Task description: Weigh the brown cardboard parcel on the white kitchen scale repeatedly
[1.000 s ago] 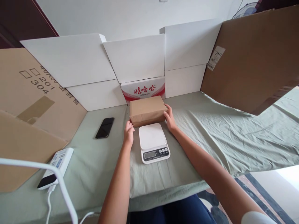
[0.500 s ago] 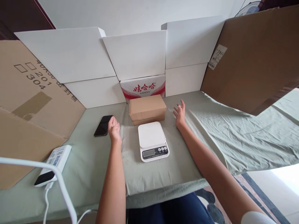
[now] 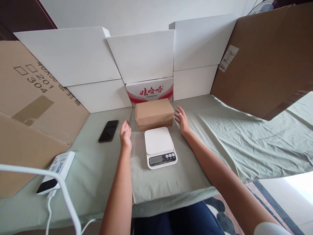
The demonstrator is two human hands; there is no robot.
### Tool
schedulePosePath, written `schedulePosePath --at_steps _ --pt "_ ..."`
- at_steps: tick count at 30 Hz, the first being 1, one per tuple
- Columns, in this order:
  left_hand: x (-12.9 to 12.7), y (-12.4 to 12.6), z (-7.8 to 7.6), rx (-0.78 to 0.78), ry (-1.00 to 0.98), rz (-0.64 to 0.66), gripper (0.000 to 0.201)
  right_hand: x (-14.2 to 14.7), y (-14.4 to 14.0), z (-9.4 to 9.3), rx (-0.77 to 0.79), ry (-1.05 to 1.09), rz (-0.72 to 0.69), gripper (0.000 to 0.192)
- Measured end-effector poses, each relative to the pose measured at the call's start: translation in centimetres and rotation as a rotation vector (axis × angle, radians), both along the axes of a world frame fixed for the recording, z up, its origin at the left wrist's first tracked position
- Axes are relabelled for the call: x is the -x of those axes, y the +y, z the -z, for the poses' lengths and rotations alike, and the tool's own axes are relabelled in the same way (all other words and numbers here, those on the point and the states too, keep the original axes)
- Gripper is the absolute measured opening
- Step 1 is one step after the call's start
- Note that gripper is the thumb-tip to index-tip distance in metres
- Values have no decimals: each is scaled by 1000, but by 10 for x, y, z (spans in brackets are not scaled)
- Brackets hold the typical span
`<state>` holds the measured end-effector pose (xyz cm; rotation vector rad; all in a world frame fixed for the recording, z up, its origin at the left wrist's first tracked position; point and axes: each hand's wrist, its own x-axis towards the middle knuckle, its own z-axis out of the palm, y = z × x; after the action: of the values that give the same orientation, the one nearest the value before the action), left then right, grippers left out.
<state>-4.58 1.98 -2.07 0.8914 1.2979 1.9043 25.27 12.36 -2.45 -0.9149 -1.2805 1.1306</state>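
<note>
A plain brown cardboard box [image 3: 154,114], closed and rectangular, lies on the pale green cloth-covered table [image 3: 220,137] near the table's far edge, about midway along it. Its back side sits close against a white carton with red printed characters [image 3: 151,91], which stands at the far edge among tall white cardboard panels [image 3: 141,55].

The left hand [image 3: 125,133] hangs open over the cloth, fingers loosely extended and palm turned inward, to the left of the box and clearly apart from it. It holds nothing. The right hand [image 3: 182,119] is also open, fingers spread, palm facing the box's right end; the fingertips are just beside that end, and whether they touch it cannot be told. Neither hand grips the box.

Just in front of the box, toward the near edge, a small white digital kitchen scale with a display and round buttons [image 3: 160,147] rests flat on the cloth, its weighing plate bare. The box and the scale are very near each other, with a narrow gap at most.

A black smartphone [image 3: 109,131] lies face up left of the left hand, well apart from the box. Near the table's near-left corner sits a white power strip with blue lettering [image 3: 56,171], with a white cable [image 3: 50,212] trailing off the near edge. Large brown cardboard sheets stand along the left edge [image 3: 29,107] and lean over the far-right corner [image 3: 269,62].
</note>
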Motion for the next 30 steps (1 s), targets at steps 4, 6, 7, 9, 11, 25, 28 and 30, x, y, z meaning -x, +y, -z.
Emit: schedulePosePath --at_steps 4,6,7,9,11,25,28,30 --pt "-18 4 7 40 31 93 74 11 -12 -1 -50 -15 -121 67" --pt "-23 7 8 71 64 117 72 17 -16 -3 -94 -44 -133 68" --pt "-25 7 7 83 80 121 72 20 -18 -6 -124 -60 -130 70" --pt "-26 5 1 69 110 104 75 23 -21 -13 -208 -85 -114 75" --pt "-27 -5 -8 9 141 70 78 23 -29 -21 -307 -108 -96 78" --pt "-63 -141 12 48 173 21 79 -20 -129 -7 -426 -301 -24 73" --pt "-63 -140 9 64 177 13 80 -18 -129 -9 -413 -314 -25 74" --pt "-62 -140 9 68 179 14 79 -18 -129 -10 -410 -322 -23 75"
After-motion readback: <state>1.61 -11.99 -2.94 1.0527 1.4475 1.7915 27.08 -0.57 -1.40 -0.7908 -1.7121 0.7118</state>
